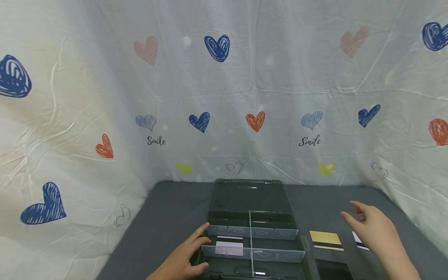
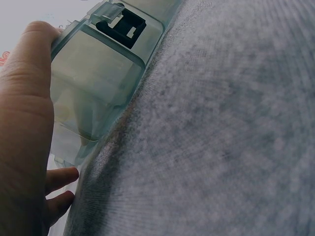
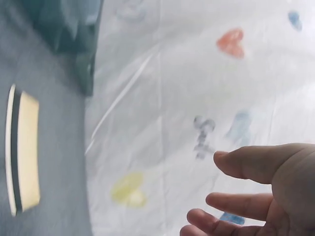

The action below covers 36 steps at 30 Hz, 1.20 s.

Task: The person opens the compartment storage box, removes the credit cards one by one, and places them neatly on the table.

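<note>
A dark translucent plastic box (image 1: 250,198) stands with its lid folded back, divided inside into several compartments. A white card with a black stripe (image 1: 229,249) leans in the left middle compartment. My left hand (image 1: 187,252) rests on the box's left wall, fingers spread; in the left wrist view its thumb lies along the box near a black latch (image 2: 124,28). Right of the box, my right hand (image 1: 374,229) hovers with fingers loosely bent and nothing in them. Beneath it, another white striped card (image 1: 359,240) is partly hidden. Left of that lies a yellow card (image 1: 326,238).
A dark flat object (image 1: 333,270) lies at the front, just right of the box, cut off by the frame's edge. Grey cloth (image 1: 175,210) covers the table. Behind and at both sides hangs a white curtain (image 1: 224,85) printed with hearts.
</note>
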Each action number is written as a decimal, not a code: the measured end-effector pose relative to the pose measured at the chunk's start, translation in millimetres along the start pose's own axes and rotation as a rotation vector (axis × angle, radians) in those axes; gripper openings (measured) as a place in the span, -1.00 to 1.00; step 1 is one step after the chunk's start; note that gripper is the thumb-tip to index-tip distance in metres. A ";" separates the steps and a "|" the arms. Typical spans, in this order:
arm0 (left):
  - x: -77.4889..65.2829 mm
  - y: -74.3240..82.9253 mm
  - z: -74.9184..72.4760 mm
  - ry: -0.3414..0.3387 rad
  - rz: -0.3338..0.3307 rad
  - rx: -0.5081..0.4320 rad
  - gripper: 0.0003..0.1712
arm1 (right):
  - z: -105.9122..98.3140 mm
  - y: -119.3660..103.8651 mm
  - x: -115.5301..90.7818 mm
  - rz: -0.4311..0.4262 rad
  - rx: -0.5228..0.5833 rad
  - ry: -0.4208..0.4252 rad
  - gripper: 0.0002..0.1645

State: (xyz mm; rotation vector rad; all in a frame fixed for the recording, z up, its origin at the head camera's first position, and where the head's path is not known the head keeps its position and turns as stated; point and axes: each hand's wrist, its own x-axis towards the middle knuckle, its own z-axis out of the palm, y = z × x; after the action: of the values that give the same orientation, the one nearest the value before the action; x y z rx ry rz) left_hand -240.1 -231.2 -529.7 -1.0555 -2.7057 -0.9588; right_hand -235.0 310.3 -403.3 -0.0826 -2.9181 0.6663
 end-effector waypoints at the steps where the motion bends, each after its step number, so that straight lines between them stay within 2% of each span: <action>1: -0.2 0.0 0.1 0.003 0.001 0.001 -0.50 | 0.7 -6.6 -0.6 -0.019 0.010 0.000 0.00; 10: 0.3 -1.9 0.3 0.021 0.047 0.021 -0.54 | 17.1 -51.8 -8.2 -0.112 0.077 0.003 -0.08; 26: 1.0 2.0 0.6 0.044 0.035 0.043 -0.57 | 38.8 -110.2 -14.2 -0.246 0.159 0.048 -0.29; 36: 0.3 1.2 1.0 0.040 0.036 0.041 -0.56 | 53.2 -149.3 -16.5 -0.287 0.213 0.017 -0.35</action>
State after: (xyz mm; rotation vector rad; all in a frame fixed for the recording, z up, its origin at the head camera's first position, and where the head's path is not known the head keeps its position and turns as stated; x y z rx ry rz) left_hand -239.4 -229.8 -529.8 -1.0622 -2.6529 -0.9047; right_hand -230.2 151.8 -387.9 0.3441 -2.7431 0.9095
